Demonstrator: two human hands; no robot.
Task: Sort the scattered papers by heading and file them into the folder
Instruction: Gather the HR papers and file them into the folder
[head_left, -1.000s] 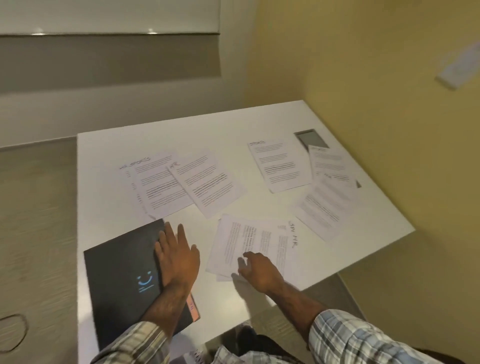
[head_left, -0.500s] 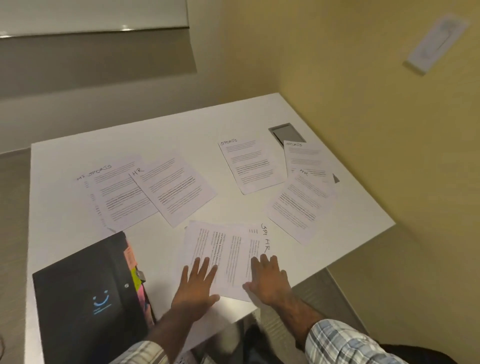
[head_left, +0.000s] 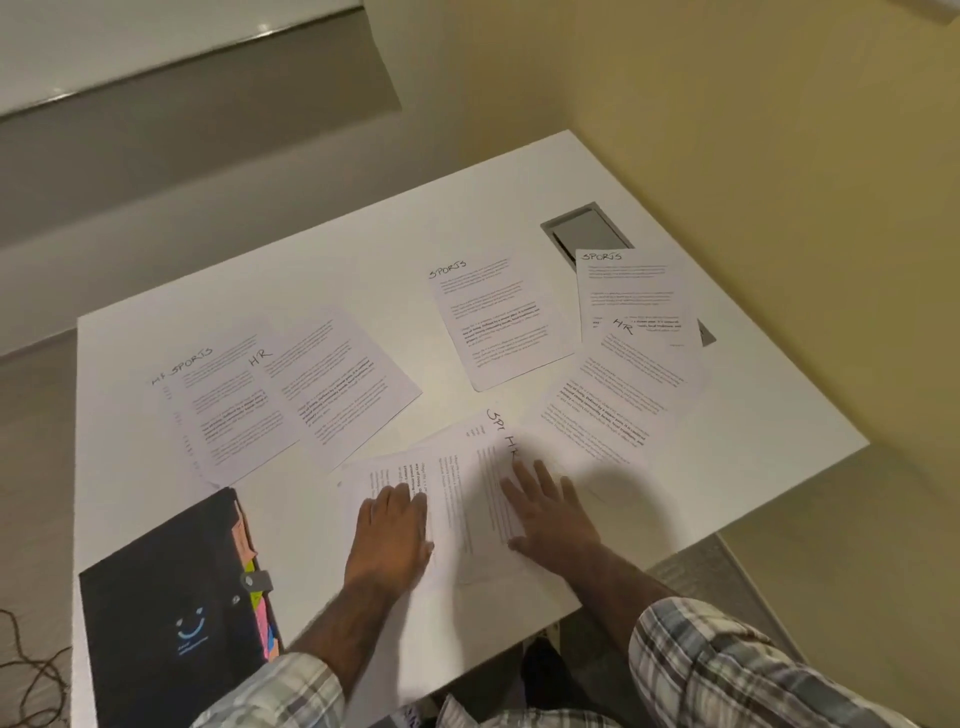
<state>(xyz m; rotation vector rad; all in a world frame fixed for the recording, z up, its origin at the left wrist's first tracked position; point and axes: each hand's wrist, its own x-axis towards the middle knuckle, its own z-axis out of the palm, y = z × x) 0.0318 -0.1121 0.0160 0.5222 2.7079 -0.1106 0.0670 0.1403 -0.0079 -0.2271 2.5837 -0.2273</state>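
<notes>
Left hand off folder; now w/ right hand on near sheets.

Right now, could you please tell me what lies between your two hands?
In the head view, overlapping printed sheets lie between the left hand and the right hand. Both hands rest on them.
</notes>
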